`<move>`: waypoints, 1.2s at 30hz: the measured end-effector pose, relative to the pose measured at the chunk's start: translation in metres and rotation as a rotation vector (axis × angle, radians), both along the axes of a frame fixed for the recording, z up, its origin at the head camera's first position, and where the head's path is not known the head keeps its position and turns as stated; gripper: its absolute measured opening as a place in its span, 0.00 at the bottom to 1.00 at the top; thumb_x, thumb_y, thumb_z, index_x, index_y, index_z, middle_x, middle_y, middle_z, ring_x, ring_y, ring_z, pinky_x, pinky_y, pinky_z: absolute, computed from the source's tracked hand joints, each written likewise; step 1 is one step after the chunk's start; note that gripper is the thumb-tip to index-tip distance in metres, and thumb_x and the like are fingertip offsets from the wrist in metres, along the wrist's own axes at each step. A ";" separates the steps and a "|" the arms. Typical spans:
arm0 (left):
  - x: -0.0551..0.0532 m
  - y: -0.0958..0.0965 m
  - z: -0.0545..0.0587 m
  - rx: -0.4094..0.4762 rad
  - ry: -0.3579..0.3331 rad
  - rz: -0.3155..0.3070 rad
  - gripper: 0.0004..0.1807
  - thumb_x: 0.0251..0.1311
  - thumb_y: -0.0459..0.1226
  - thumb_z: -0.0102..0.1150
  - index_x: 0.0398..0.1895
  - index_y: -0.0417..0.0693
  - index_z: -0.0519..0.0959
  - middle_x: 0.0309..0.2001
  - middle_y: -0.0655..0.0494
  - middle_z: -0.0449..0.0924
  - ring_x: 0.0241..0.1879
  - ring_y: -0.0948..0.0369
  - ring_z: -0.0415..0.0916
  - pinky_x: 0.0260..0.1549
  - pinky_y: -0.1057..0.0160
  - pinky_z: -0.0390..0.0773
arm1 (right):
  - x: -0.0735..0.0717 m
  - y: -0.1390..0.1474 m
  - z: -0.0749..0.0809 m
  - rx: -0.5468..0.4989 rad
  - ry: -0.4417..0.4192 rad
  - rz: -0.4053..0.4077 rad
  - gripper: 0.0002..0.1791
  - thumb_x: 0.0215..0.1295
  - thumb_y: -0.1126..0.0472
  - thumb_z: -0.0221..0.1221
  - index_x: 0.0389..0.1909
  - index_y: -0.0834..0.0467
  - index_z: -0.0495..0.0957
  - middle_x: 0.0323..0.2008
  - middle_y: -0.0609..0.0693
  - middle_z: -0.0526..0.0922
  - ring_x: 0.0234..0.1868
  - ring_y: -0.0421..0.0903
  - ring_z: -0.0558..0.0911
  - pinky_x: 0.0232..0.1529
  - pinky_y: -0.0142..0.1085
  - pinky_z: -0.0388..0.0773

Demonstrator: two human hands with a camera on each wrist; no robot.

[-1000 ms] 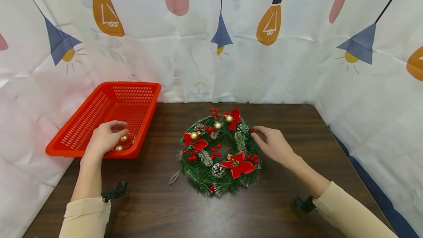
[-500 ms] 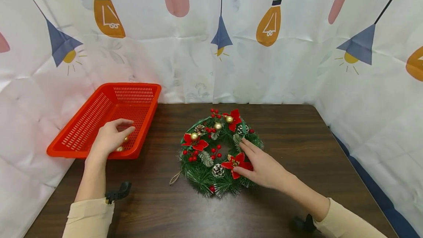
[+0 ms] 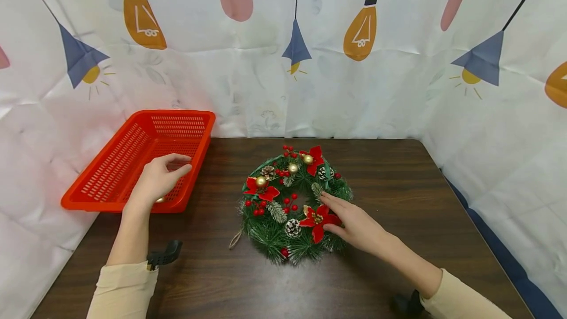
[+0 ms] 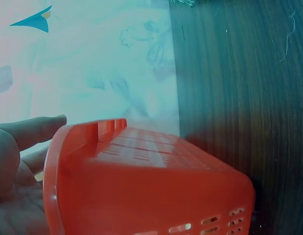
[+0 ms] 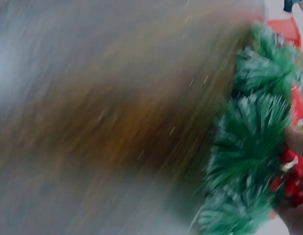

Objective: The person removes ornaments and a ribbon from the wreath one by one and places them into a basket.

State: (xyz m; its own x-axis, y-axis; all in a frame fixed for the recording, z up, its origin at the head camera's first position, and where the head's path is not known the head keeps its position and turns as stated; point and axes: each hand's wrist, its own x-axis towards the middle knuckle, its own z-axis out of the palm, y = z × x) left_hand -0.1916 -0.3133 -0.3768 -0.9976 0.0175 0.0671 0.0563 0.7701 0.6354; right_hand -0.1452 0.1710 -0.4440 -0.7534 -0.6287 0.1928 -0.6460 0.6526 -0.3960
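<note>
My left hand hovers over the right side of the red basket, thumb and index finger apart and loosely bent; I see nothing between them. A gold ball shows partly below it in the basket. In the left wrist view, thumb and fingers are beside the basket's rim. On the table lies a green wreath with pine cones, red berries and gold balls. My right hand rests on its right side, fingertips by a frosted sprig, thumb by a red poinsettia. Red berries lie beneath it.
The dark wooden table backs onto a white printed curtain. A twine loop sticks out from the wreath's lower left. Black wrist mounts sit by the sleeves.
My left hand has shifted to the right above the basket, away from the gold balls. My right hand has come from the wreath's right edge down onto its lower right part.
</note>
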 end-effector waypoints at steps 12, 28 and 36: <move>-0.002 0.009 0.002 0.023 -0.024 -0.031 0.26 0.75 0.50 0.56 0.66 0.42 0.76 0.59 0.36 0.79 0.48 0.43 0.77 0.41 0.45 0.81 | -0.030 0.014 -0.001 0.043 -0.039 0.222 0.28 0.62 0.77 0.65 0.64 0.64 0.77 0.65 0.58 0.78 0.55 0.49 0.84 0.49 0.38 0.83; 0.001 0.026 0.002 0.006 0.008 -0.049 0.23 0.76 0.47 0.56 0.65 0.43 0.77 0.63 0.36 0.74 0.59 0.38 0.71 0.54 0.35 0.74 | -0.084 0.047 -0.003 -0.015 0.294 0.344 0.32 0.59 0.79 0.67 0.66 0.65 0.77 0.68 0.62 0.74 0.70 0.59 0.71 0.60 0.52 0.76; 0.002 0.041 0.000 0.049 0.121 -0.076 0.18 0.74 0.44 0.59 0.60 0.43 0.80 0.59 0.41 0.79 0.55 0.40 0.76 0.51 0.37 0.77 | -0.064 0.054 0.006 -0.151 0.257 0.162 0.32 0.61 0.81 0.64 0.67 0.65 0.75 0.64 0.61 0.78 0.59 0.55 0.82 0.48 0.45 0.84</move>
